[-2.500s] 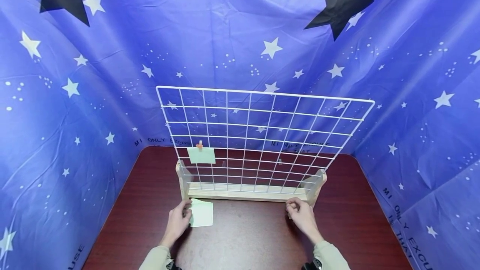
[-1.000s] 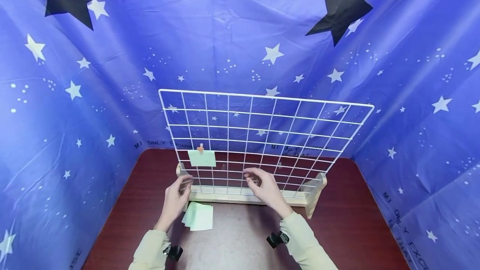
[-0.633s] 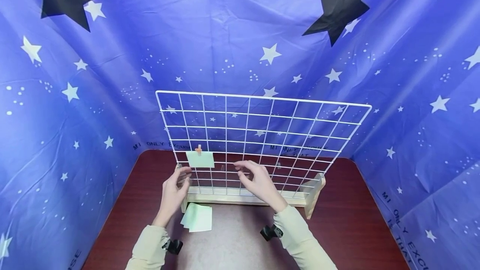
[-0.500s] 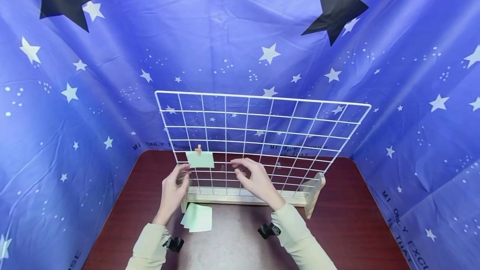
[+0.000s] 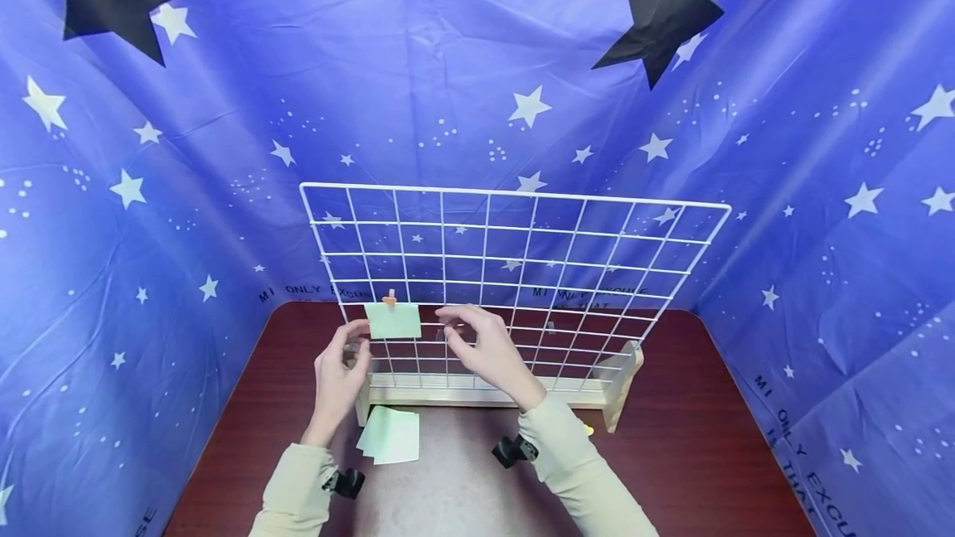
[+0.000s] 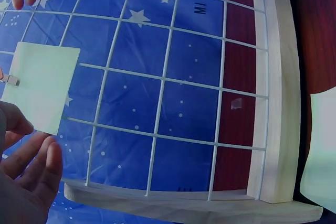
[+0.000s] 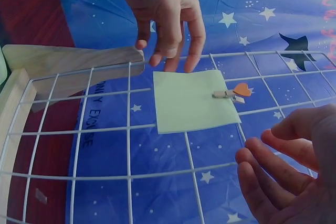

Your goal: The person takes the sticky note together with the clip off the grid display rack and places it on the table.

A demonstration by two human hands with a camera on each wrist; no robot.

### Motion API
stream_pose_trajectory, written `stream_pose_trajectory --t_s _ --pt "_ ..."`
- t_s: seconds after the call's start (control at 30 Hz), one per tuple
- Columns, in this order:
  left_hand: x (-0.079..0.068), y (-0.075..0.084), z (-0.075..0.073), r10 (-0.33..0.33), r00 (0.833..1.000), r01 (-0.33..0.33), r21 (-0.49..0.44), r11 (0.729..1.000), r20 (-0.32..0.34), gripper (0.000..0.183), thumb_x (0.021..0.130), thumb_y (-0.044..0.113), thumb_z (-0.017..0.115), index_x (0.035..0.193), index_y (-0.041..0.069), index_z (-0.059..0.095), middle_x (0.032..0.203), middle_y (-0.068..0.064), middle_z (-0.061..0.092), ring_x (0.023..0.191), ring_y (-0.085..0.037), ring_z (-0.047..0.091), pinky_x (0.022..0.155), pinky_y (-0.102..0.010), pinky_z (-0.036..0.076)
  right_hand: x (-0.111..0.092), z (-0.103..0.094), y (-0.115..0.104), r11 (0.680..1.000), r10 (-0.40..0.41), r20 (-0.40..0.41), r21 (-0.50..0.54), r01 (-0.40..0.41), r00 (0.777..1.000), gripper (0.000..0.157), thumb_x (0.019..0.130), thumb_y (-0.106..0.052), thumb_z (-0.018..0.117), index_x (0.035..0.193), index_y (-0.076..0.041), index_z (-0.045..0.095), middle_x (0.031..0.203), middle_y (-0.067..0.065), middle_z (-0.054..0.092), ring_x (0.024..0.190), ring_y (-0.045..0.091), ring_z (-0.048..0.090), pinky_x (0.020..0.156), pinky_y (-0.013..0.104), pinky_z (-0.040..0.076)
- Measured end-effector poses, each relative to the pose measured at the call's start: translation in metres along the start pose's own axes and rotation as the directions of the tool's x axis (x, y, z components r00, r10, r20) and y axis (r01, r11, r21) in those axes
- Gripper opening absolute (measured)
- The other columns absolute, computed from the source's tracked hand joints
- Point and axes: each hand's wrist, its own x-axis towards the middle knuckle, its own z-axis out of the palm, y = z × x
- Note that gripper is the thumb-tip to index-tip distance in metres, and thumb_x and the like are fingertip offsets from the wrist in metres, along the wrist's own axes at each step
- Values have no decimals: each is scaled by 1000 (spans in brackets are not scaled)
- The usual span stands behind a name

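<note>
A pale green paper note (image 5: 393,321) hangs on the white wire grid (image 5: 536,196), held by a small wooden clothespin with an orange heart (image 7: 241,89). My left hand (image 5: 339,379) is at the note's left edge, fingers loosely bent. In the right wrist view its fingertips meet or nearly meet that edge; actual contact is unclear. To the right of the note, apart from it, my right hand (image 5: 488,355) hovers before the grid. Its fingers are relaxed and curved, with nothing between them. Several loose pale green notes (image 5: 395,437) lie fanned on the table below.
A wooden base (image 5: 485,396) with side supports (image 5: 622,375) holds the grid upright on the dark red table (image 5: 716,437). A small yellow thing (image 5: 589,430) shows beside the right sleeve. Blue star-printed cloth (image 5: 477,65) surrounds the table.
Both hands have risen from the table to the hanging note. The right hand has moved left along the grid, from the right support. The loose notes have become fanned out.
</note>
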Motion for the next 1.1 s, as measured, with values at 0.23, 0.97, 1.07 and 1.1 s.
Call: stream_pose_trajectory --t_s 0.23,0.97,1.07,1.1 --pt "4 1 0 -20 999 18 -55 998 -30 38 78 -23 61 115 -13 58 91 -24 68 72 -32 62 62 -16 48 7 10 -6 999 -35 -13 7 35 999 24 87 0 62 111 0 68 98 12 67 87 15 62 75 26 54" --pt "11 0 3 -152 988 143 -252 957 -15 36 83 -19 61 119 -15 57 90 -31 65 78 -14 65 68 -15 52 27 44 -24 1000 21 28 8 -22 999 45 86 0 61 130 4 56 93 8 57 70 12 52 60 21 49" --pt "11 -1 3 -152 988 142 -260 955 -17 36 83 -19 61 119 -14 57 90 -31 65 77 -11 65 67 -14 52 29 49 -24 999 37 36 -26 -37 999 49 86 -1 62 134 4 53 93 6 57 69 8 49 59 20 45" --pt "11 -1 3 -150 989 140 -261 955 -18 36 83 -19 61 119 -14 57 90 -31 65 77 -11 65 66 -14 52 30 50 -25 998 41 39 -45 -39 998 50 86 -3 63 135 4 52 94 5 57 69 8 49 59 19 43"
